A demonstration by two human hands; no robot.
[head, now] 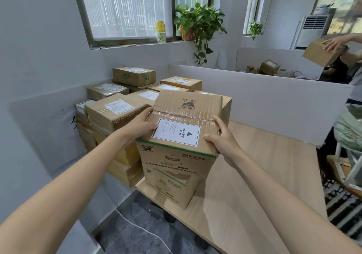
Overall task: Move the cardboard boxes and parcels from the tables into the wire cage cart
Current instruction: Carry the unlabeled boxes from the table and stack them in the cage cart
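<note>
A tall cardboard box (176, 155) with green print and a white "HEAVY" label stands on the wooden table (264, 175) near its left front corner. My left hand (140, 125) grips the box's top left edge, thumb lying on the top face. My right hand (221, 136) grips the top right edge, thumb on the top by the label. Behind and left of it, several more taped cardboard boxes (115, 108) are stacked along the wall. The wire cage cart is not in view.
White partition panels (274, 97) bound the table at the back. At the far right another person holds a cardboard box (319, 53). A potted plant (195, 22) and a yellow bottle (161, 31) sit on the window sill. A white cable crosses the grey floor (137, 224).
</note>
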